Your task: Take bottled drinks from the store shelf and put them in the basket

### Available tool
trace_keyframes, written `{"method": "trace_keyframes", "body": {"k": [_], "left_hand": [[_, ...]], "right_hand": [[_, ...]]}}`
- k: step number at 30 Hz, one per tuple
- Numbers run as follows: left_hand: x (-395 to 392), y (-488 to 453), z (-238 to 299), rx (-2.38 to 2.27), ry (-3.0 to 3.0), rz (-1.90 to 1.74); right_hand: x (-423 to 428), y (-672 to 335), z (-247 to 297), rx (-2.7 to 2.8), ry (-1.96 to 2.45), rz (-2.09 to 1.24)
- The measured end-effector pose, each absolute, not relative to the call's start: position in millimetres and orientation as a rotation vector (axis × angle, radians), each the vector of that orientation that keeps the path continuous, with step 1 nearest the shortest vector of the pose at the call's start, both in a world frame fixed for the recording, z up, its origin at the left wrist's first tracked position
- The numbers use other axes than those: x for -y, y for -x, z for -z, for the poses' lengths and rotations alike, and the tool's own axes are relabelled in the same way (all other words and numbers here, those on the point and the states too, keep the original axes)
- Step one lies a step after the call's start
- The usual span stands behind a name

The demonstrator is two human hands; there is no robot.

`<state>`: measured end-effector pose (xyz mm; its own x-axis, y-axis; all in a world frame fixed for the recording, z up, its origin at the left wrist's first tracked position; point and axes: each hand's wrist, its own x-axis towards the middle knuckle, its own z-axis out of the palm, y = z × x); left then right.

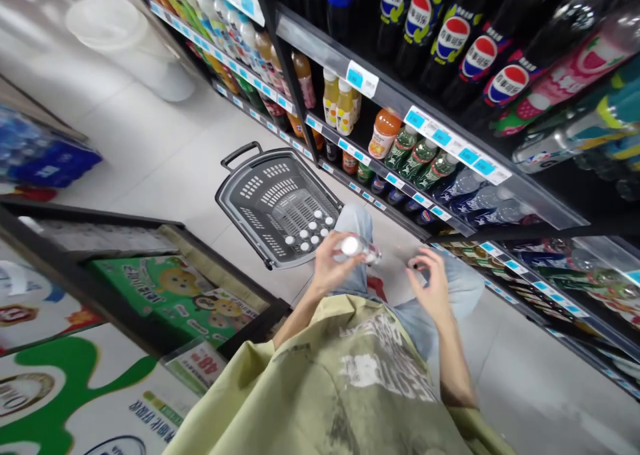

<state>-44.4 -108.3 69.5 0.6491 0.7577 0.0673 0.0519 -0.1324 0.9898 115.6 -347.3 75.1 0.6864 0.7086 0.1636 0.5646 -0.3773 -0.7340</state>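
Head view shows the left hand (333, 263) gripping a clear water bottle (357, 248) just right of the grey basket (260, 195) on the floor, while the right hand (431, 285), fingers loosely curled, holds nothing nearby.

Clear bottle (359, 247) motion-blurred, label unreadable; left hand (331, 263) covers its base. Cola bottles (453, 36) cut off by top edge.
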Motion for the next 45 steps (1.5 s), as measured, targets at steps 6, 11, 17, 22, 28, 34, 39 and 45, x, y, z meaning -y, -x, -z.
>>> {"method": "trace_keyframes", "body": {"k": [6,11,17,22,28,34,39,45], "left_hand": [[16,72,-19,-1.255,-1.692,-0.954],[-61,97,72,-1.531,-1.874,-0.667],[-100,127,165,-1.713,-1.841,-0.202],[-99,135,208,-1.841,-1.657,0.044],[-100,127,238,-1.779,-1.586,0.159],[-104,105,260,-1.713,-1.591,0.216],[-102,96,270,-1.689,-1.618,0.179],[-98,100,260,-1.642,-1.683,0.221]], "right_hand": [[467,-160,-3,0.412,2.596,0.062],[492,-140,20,0.355,2.668,0.223],[489,-137,29,0.35,2.71,0.301],[494,-138,30,0.36,2.728,0.306],[492,-136,29,0.356,2.814,0.226],[492,-132,29,0.383,2.909,0.114],[493,-129,31,0.385,2.933,0.111],[489,-132,37,0.379,2.898,0.1]]}}
